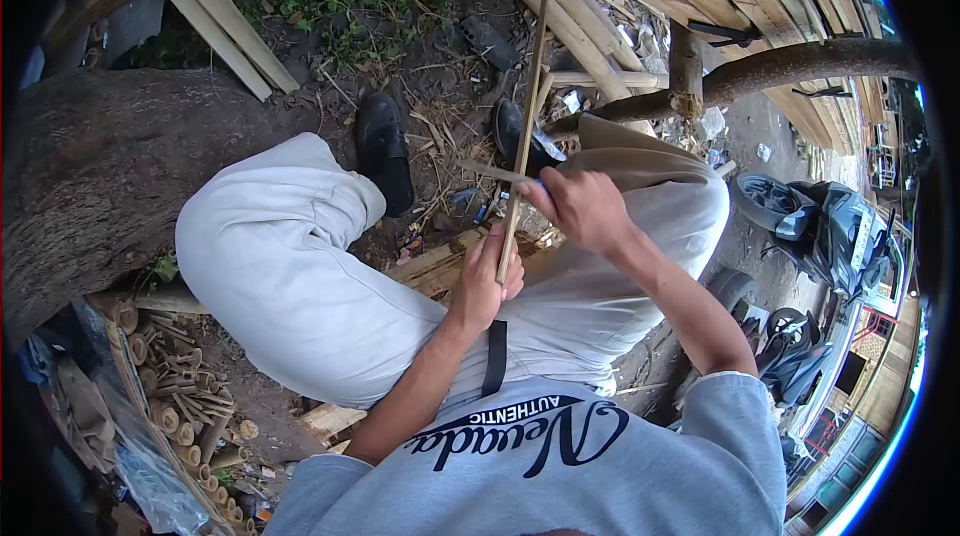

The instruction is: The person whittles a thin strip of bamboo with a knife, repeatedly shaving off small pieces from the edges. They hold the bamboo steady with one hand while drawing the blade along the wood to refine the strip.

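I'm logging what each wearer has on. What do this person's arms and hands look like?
Both the left hand and the right hand are bare, with no gloves, rings or watch visible. The forearms are uncovered too. The sleeves of a light grey sweatshirt with dark script lettering are pushed up near the elbows.

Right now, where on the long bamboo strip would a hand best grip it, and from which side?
Probably at its lower end, where the left hand already wraps it from the left. The bamboo strip is thin, runs steeply away from the person, and the right hand holds a blade across it just above, so higher grips look riskier.
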Tool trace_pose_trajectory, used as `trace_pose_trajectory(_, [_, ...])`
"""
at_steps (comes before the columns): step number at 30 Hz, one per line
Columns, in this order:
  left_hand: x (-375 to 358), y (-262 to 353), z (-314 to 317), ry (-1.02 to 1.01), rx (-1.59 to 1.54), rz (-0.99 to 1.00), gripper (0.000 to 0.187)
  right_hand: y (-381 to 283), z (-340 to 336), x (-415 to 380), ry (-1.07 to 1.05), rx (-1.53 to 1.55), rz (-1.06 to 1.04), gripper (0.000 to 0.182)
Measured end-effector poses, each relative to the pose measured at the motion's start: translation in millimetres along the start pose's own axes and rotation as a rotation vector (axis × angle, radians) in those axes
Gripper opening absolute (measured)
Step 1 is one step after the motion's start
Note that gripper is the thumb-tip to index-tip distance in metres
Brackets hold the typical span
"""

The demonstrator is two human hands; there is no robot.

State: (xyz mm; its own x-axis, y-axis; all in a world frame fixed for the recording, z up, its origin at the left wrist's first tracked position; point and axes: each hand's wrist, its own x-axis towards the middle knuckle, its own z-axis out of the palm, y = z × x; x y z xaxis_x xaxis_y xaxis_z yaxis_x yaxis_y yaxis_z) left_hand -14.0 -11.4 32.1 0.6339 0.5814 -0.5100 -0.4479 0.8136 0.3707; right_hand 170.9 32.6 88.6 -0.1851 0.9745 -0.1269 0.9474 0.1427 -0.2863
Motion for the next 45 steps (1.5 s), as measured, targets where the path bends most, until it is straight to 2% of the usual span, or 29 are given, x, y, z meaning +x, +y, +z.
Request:
trace_pose_trajectory(1, [-1.1, -1.9, -3.5, -0.006, -0.075, -0.001, 0.043, -14.8, 0.6, -16.0, 0.069, 0.015, -0.231, 0.045])
trace_pose_trajectory(3, [1.5, -2.9, -0.2, -0.029, -0.086, -0.037, 0.041, 3.9, -1.6, -4.7, -0.014, -0.097, -0.018, 0.054])
trace_pose_trajectory(5, [2.4, -4.3, 0.5, -0.093, -0.108, -0.013, 0.038, 44.6, 4.2, 21.1, 0.036, -0.152, 0.329, 0.054])
trace_pose_trajectory(7, [1.5, -1.6, -1.3, -0.130, -0.141, -0.001, 0.038, 40.9, 11.1, 19.5, 0.108, -0.018, 0.309, 0.053])
trace_pose_trajectory(9, [1.7, -1.4, -7.6, -0.153, -0.185, 0.025, 0.037, 4.5, 15.8, -10.3, 0.009, 0.113, 0.214, 0.050])
trace_pose_trajectory(11, [4.5, -7.1, -18.4, -0.194, -0.387, 0.027, 0.039, -32.8, 8.6, -41.0, -0.068, 0.256, 0.025, 0.047])
trace_pose_trajectory(12, [2.7, -7.6, -16.8, -0.156, -0.242, 0.035, 0.038, -35.9, 3.4, -43.5, -0.067, 0.258, 0.021, 0.047])
trace_pose_trajectory(14, [6.4, -10.1, -13.4, -0.156, -0.229, 0.031, 0.037, -37.3, -2.5, -52.3, -0.086, 0.221, -0.025, 0.041])
trace_pose_trajectory(15, [6.7, -9.3, -10.3, -0.159, -0.217, 0.024, 0.037, -30.8, 0.0, -50.8, -0.084, 0.227, -0.016, 0.041])
trace_pose_trajectory(17, [3.6, -4.7, -4.0, -0.131, -0.184, -0.015, 0.036, -13.5, 5.5, -38.2, -0.034, 0.047, 0.284, 0.040])
trace_pose_trajectory(19, [3.8, -5.3, -6.2, -0.124, -0.191, 0.013, 0.036, -32.2, 5.3, -48.2, -0.026, 0.003, 0.265, 0.039])
trace_pose_trajectory(21, [2.6, -12.2, -15.1, -0.133, -0.042, 0.101, 0.038, -54.7, 4.3, -64.4, -0.018, 0.195, -0.011, 0.039])
trace_pose_trajectory(23, [3.8, -15.8, -18.3, -0.142, -0.045, 0.113, 0.040, -48.6, 4.1, -59.7, -0.019, 0.201, -0.023, 0.040])
trace_pose_trajectory(25, [3.3, -9.8, -9.8, -0.102, -0.147, 0.024, 0.041, -20.4, 13.1, -43.0, 0.010, 0.107, 0.258, 0.040])
trace_pose_trajectory(26, [3.4, -8.4, -8.5, -0.137, -0.146, 0.010, 0.041, -13.7, 14.7, -37.9, -0.023, 0.113, 0.305, 0.039])
trace_pose_trajectory(27, [3.7, -7.3, -8.0, -0.171, -0.143, -0.001, 0.041, -21.1, 12.2, -42.5, -0.021, 0.111, 0.307, 0.039])
trace_pose_trajectory(29, [4.2, -9.7, -8.0, -0.136, -0.148, 0.010, 0.041, -52.9, 6.7, -58.8, -0.002, 0.309, 0.072, 0.038])
trace_pose_trajectory(30, [7.9, -11.1, -5.1, -0.049, -0.007, 0.135, 0.041, -64.7, 6.8, -66.9, -0.030, 0.314, -0.009, 0.036])
trace_pose_trajectory(31, [10.1, -11.6, -3.4, 0.036, 0.136, 0.259, 0.041, -65.9, 8.5, -65.8, -0.031, 0.317, -0.007, 0.036])
trace_pose_trajectory(32, [8.6, -11.5, -4.3, 0.084, 0.030, 0.158, 0.040, -65.1, 11.4, -64.6, -0.007, 0.355, 0.021, 0.036])
trace_pose_trajectory(33, [8.6, -12.9, -9.6, 0.083, 0.027, 0.155, 0.040, -62.6, 14.7, -64.0, 0.015, 0.393, 0.050, 0.035])
trace_pose_trajectory(34, [8.8, -13.7, -16.4, -0.094, -0.124, 0.080, 0.034, -53.9, 19.4, -59.2, -0.001, 0.400, 0.166, 0.034])
trace_pose_trajectory(35, [9.5, -14.8, -21.5, -0.269, -0.271, 0.003, 0.029, -54.6, 20.4, -60.2, -0.001, 0.401, 0.167, 0.034])
trace_pose_trajectory(36, [8.3, -11.7, -19.2, -0.270, -0.263, 0.016, 0.030, -57.3, 20.5, -60.2, 0.019, 0.357, 0.186, 0.035])
trace_pose_trajectory(37, [8.3, -10.2, -14.6, -0.266, -0.261, 0.017, 0.030, -60.6, 19.9, -59.8, 0.038, 0.314, 0.202, 0.035])
trace_pose_trajectory(39, [11.7, -12.1, -2.8, 0.099, 0.112, 0.217, 0.038, -69.3, 16.9, -66.6, 0.057, 0.305, 0.107, 0.037])
trace_pose_trajectory(41, [10.5, -15.2, -5.1, 0.066, 0.125, 0.304, 0.038, -67.3, 18.8, -70.6, 0.070, 0.264, -0.007, 0.045])
trace_pose_trajectory(43, [5.1, -14.2, -14.9, -0.203, -0.198, 0.062, 0.029, -53.2, 23.3, -61.7, 0.063, 0.239, 0.088, 0.045])
trace_pose_trajectory(45, [8.1, -13.5, -12.0, -0.240, -0.270, 0.061, 0.027, -52.3, 23.6, -60.2, 0.063, 0.221, 0.176, 0.045])
